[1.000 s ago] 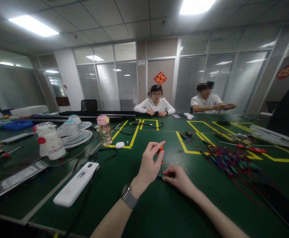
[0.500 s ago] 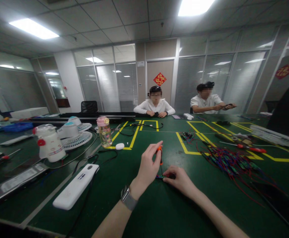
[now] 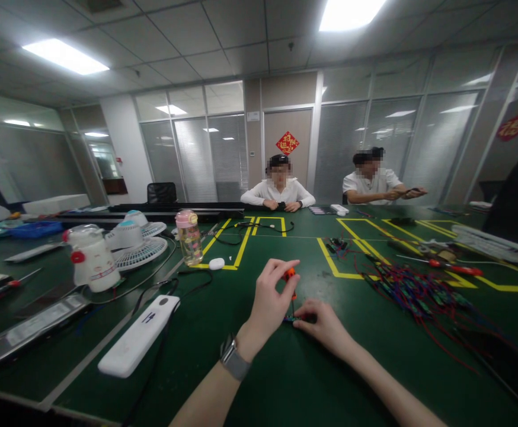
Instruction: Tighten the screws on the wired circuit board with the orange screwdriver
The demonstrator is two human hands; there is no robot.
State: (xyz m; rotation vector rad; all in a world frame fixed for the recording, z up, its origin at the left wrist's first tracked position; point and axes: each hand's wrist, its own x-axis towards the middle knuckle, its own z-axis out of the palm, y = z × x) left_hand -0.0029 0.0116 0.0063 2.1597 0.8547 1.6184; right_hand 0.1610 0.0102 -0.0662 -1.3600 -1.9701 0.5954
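In my left hand [image 3: 273, 299] is an orange and black screwdriver [image 3: 290, 274], gripped at its handle between thumb and fingers and held about upright. The shaft points down to a small green circuit board [image 3: 289, 319] on the green table. My right hand [image 3: 320, 320] pinches the board's right end, its fingertips low against the tabletop. Part of the board is hidden by my hands; whether the tip sits in a screw I cannot make out.
To the right lies a tangled heap of wired circuit boards [image 3: 419, 290], near a red-handled screwdriver [image 3: 457, 267]. A white power bank-like case [image 3: 138, 338], a pink-lided bottle [image 3: 188, 240], a white jug [image 3: 94, 261] and fans [image 3: 141, 252] stand left. Two people sit across the table.
The fingers of my left hand have shifted on the screwdriver handle, with thumb and forefinger now further apart. My right hand stays at the board. The whole view has moved slightly.
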